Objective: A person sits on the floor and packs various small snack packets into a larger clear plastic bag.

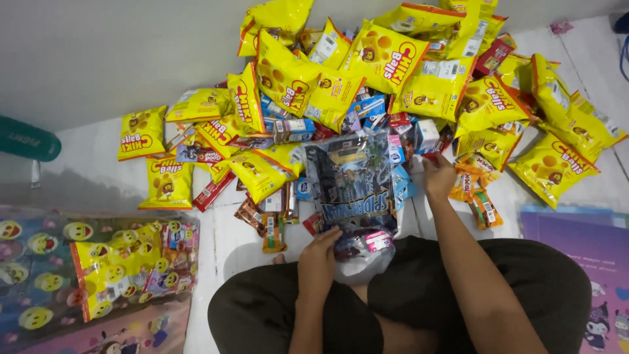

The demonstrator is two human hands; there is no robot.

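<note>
**Seated person holds a clear printed bag open among heaped snack packets**

A person sits cross-legged on a pale floor, seen from above. Their left hand grips the near end of a clear goodie bag printed with a dark cartoon design. The fingers are curled and pinching the bag's gathered mouth just above the lap, at about 6 o'clock from the picture's centre. The bag lies flat and stretched away from the body, likely so that the opening stays steady and easy to reach. Some small items already show through the plastic near the mouth.

The right hand reaches out at 3 o'clock of the bag, fingers bent down onto a small packet at the edge of the pile; whether they have closed on it cannot be told.

From 10 to 2 o'clock, a wide fan of yellow snack bags is heaped against the wall. Smaller biscuit packs and little drink cartons sit nearer the bag, within arm's reach.

At 8 o'clock lies a filled bag with smiley faces, set apart from the loose pile on a stack of more patterned bags. At 4 o'clock, flat purple bags lie on the floor beside the knee.
</note>
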